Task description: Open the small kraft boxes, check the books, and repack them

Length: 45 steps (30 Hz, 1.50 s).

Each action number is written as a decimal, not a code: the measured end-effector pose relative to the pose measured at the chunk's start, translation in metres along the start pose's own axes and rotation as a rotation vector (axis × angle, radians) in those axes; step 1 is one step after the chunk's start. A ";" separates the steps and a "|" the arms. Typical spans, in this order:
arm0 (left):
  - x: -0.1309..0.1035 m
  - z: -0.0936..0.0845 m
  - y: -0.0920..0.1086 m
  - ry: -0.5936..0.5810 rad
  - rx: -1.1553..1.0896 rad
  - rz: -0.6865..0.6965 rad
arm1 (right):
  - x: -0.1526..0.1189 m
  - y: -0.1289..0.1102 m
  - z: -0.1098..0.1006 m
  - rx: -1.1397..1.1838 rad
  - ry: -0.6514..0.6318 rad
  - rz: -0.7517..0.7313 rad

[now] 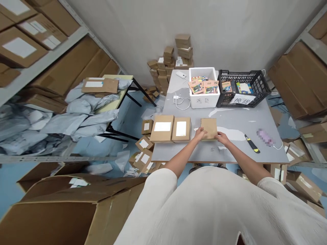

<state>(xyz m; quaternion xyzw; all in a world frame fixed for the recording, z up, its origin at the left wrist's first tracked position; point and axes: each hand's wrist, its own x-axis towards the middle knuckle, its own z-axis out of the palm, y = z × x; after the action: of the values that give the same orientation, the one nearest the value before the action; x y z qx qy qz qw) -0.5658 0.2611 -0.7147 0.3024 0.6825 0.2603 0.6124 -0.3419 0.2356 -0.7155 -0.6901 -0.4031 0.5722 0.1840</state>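
Note:
A small brown cardboard box rests on the grey table in front of me. My left hand holds its left side, with fingers over the lower left corner. On the opposite side, my right hand grips the lower right edge. Two more cardboard boxes with white labels, a larger one and a narrower one, sit side by side to the left. A black and yellow box cutter lies right of my right hand.
A white foam box and a black crate, both holding booklets, stand at the table's back. A white cable lies on the left. Boxes and wrapping litter the floor; grey parcels cover a side table.

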 end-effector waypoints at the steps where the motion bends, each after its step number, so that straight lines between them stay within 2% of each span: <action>1: -0.001 0.012 0.002 -0.008 -0.002 0.001 | 0.000 0.005 -0.012 -0.002 0.010 -0.003; 6: -0.004 0.082 0.011 -0.091 0.024 -0.011 | 0.001 0.037 -0.074 -0.032 0.082 0.002; 10: -0.010 0.133 0.008 -0.113 0.122 -0.001 | 0.005 0.066 -0.116 -0.069 0.109 0.027; 12: -0.013 0.151 0.005 -0.082 0.236 0.037 | 0.008 0.078 -0.131 -0.090 0.062 0.028; 15: -0.017 0.167 0.002 -0.016 0.439 0.114 | 0.014 0.087 -0.146 -0.173 0.034 -0.006; 19: -0.028 0.174 -0.004 0.097 0.558 0.106 | 0.035 0.077 -0.157 -0.403 0.094 -0.191; 22: -0.041 0.176 -0.016 0.187 0.573 0.053 | 0.060 0.058 -0.161 -0.584 0.055 -0.377; 24: -0.050 0.178 -0.025 0.168 0.548 0.034 | 0.077 0.044 -0.162 -0.692 -0.009 -0.421; 28: -0.060 0.185 -0.040 0.039 0.434 -0.006 | 0.104 0.026 -0.165 -0.867 -0.156 -0.435; 31: -0.059 0.188 -0.042 0.043 0.407 -0.014 | 0.111 0.023 -0.169 -0.895 -0.180 -0.420; 35: -0.053 0.183 -0.037 0.130 0.443 0.009 | 0.103 0.030 -0.172 -0.871 -0.115 -0.392; 38: -0.045 0.169 -0.030 0.191 0.475 0.004 | 0.084 0.043 -0.171 -0.784 -0.051 -0.321; 42: -0.030 0.145 -0.020 0.176 0.461 0.075 | 0.052 0.063 -0.167 -0.675 -0.055 -0.215; 45: -0.017 0.135 -0.015 0.140 0.391 0.084 | 0.035 0.073 -0.167 -0.573 -0.100 -0.157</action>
<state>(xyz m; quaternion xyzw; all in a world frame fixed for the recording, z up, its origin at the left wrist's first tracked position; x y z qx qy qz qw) -0.4319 0.2365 -0.7291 0.4249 0.7477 0.1682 0.4819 -0.1592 0.2532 -0.7438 -0.6517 -0.6087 0.4524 0.0053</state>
